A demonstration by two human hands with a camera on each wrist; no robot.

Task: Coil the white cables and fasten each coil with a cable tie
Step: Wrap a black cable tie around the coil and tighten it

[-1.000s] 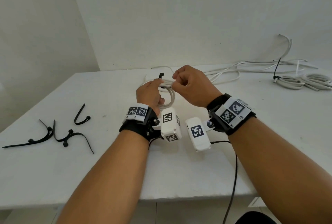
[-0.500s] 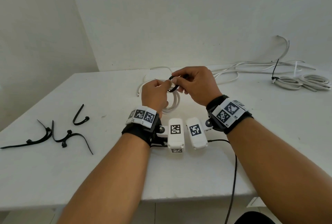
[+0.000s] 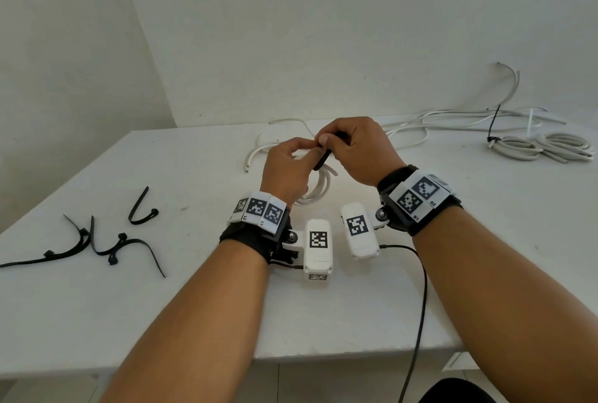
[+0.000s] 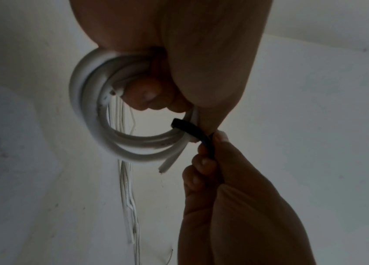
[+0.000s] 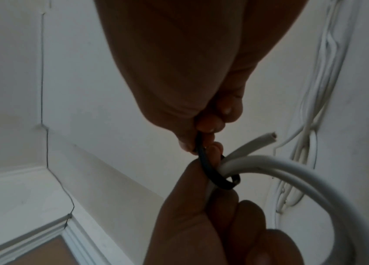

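Risk of white coil (image 4: 102,114) springing loose above the table (image 3: 161,305) if left hand (image 3: 284,173), curled round its strands, slackens while right hand (image 3: 356,150), pinching black cable tie (image 4: 190,131) looped around them, pulls unevenly.

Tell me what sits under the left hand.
Under the left hand, the white cable coil hangs, black cable tie hooked around it. The hand covers the coil's top and the tie's closure.

Hands: two, left hand (image 3: 286,173) and right hand (image 3: 359,151)
Coil being held: one (image 4: 102,125)
Black tie on that coil: one (image 4: 190,131)
Tied coils lying far right: cannot tell how many (image 3: 543,147)
Loose black ties at left: about four (image 3: 106,241)
Wrist cameras: two (image 3: 318,249)
Surface: one (image 3: 161,305)
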